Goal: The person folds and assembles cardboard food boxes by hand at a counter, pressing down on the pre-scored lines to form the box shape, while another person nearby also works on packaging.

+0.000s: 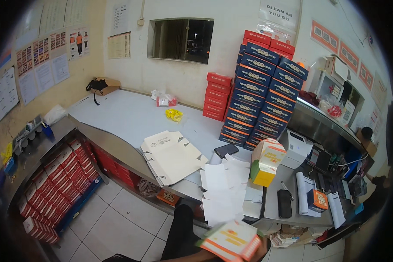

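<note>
A white, orange and yellow cardboard food box (231, 239), smeared by motion, is held low at the front edge of the view. My right hand (261, 249) is closed around its right side. From the left my forearm (192, 256) reaches in under the box, which hides the fingers of my left hand. Just beyond lie white unfolded box blanks (222, 192), spread over the counter's edge. Left of them is a stack of flat cream cardboard blanks (172, 157). Two folded boxes stand stacked on the right, a yellow and green one (263, 174) below a white and orange one (270, 150).
Tall stacks of navy boxes (249, 96) and red boxes (216, 98) stand at the back. A phone (226, 150), yellow plastic (174, 115), a printer (292, 148) and a black case (284, 203) rest on the counters. Red boxes (52, 187) fill the lower left shelf. A person (377, 196) is at far right.
</note>
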The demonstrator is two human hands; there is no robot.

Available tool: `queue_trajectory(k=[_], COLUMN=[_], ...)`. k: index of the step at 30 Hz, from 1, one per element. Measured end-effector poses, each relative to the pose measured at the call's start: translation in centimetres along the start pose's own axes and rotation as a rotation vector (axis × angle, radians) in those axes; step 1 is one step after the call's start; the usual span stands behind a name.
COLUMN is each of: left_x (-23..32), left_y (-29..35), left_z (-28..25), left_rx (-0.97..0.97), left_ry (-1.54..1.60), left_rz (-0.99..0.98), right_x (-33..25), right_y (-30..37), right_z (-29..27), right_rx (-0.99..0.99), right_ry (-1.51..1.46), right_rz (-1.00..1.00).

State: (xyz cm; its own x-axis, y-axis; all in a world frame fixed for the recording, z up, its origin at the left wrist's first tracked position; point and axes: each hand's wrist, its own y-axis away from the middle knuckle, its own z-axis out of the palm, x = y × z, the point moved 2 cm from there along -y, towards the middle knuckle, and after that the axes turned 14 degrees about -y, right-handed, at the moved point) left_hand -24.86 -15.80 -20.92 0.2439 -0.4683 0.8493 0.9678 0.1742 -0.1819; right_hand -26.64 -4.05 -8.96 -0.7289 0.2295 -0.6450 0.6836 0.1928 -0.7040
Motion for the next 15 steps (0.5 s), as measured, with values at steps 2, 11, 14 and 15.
queue_trajectory(k=[2, 11, 14, 15], left_x=[1.8, 8.9, 6.3, 5.5], left_y=[0.3, -3.1, -3.0, -2.8], left_z=[0.6, 2.1, 0.7, 0.6], left_rx=[-0.078, 0.148, 0.080, 0.048], left_ry=[-0.558, -0.980, -1.204, -1.215], left_rz=[0.199, 0.208, 0.254, 0.193], right_x=[0.6, 1.9, 0.6, 1.2], right_y=[0.2, 1.5, 0.7, 1.2], right_z=[-0.2, 1.1, 2.0, 2.2], right_rx=[-0.030, 0.039, 0.132, 0.175], right_ry=[0.089, 0.062, -0.012, -0.089], right_rz=[-0.136, -0.036, 0.035, 0.229])
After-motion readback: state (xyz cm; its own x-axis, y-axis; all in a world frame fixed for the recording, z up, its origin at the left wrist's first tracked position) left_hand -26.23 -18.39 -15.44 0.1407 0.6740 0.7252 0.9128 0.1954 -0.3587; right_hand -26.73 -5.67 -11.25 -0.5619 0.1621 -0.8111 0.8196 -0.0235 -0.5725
